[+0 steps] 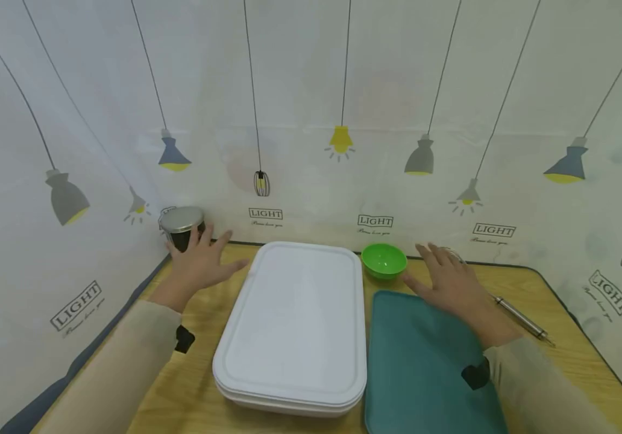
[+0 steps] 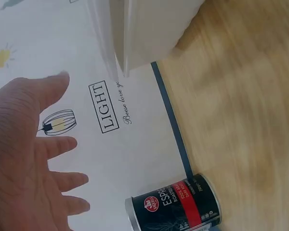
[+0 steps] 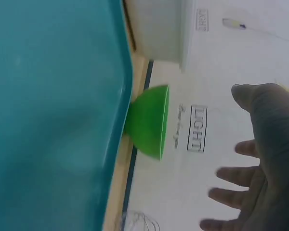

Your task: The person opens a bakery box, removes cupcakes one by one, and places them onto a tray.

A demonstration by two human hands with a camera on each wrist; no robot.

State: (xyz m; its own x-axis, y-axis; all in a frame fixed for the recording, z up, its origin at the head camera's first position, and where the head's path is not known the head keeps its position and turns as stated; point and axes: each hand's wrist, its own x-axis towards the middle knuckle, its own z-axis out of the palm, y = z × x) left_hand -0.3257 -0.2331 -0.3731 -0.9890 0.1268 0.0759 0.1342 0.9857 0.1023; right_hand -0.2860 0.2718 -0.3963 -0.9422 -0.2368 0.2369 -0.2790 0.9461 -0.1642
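Observation:
My left hand (image 1: 199,262) is held with fingers spread at the left of the table, overlapping a dark coffee can (image 2: 176,206) with a silver lid in the head view. It holds nothing. My right hand (image 1: 449,280) hovers with spread fingers over the far part of a teal tray (image 1: 425,361), also holding nothing. Just left of its fingertips stands a bright green bowl (image 1: 384,261). Between the hands lies a white lidded box (image 1: 300,319). A whisk (image 1: 522,319) rests right of the tray, its wire end partly hidden by the right hand.
The wooden table (image 1: 191,374) ends at a back wall covering (image 1: 300,90) printed with hanging lamps, which also closes the left and right sides. The box and the tray lie side by side along the middle.

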